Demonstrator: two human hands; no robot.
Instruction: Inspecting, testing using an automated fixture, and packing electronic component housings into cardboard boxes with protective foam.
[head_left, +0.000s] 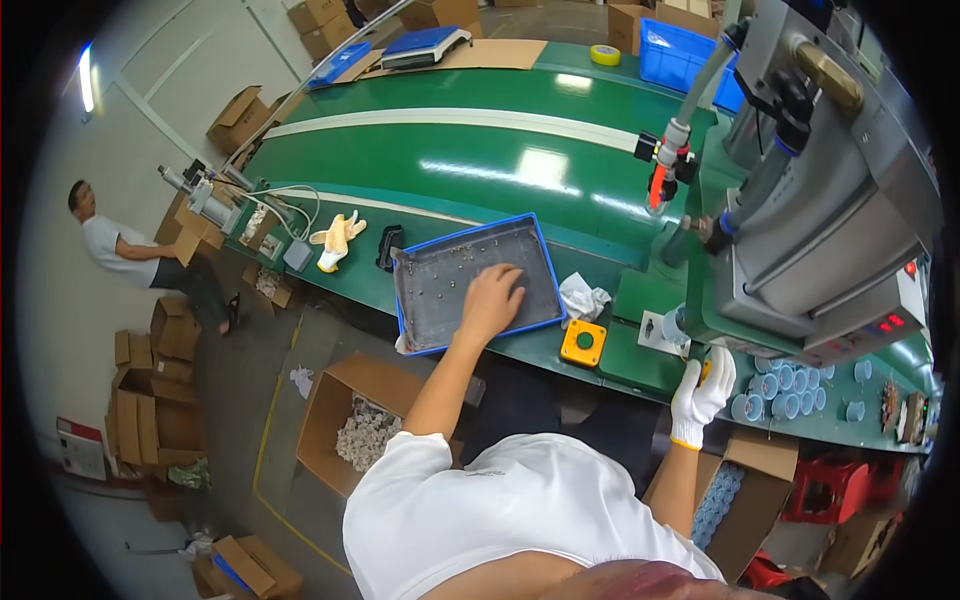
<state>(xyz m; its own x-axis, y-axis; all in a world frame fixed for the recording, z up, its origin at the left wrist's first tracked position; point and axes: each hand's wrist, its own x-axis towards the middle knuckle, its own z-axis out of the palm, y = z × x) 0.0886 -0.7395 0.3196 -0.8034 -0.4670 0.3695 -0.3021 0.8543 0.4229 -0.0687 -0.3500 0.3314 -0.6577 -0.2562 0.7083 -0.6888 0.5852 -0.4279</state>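
Observation:
My bare left hand (492,300) is over a blue-rimmed tray (430,250) with a dark, worn bottom, fingers curved and apart. Several tiny dark parts (440,290) lie scattered in the tray. My right hand (699,396) wears a white knit glove and is at the table's front edge beside the press. Its fingers point up, with the thumb apart; a bit of yellow shows between them, its kind partly hidden. Just beyond it, a light-blue translucent cup (674,325) sits on its side at the press's metal plate (655,340).
A large grey press (820,220) towers at right. A yellow box with a green button (583,342), crumpled tissue (583,299) and a yellowish glove (339,240) lie on the green table. Several blue cups (785,390) stand at right. Cardboard boxes (345,400) flank me; a person sits far left.

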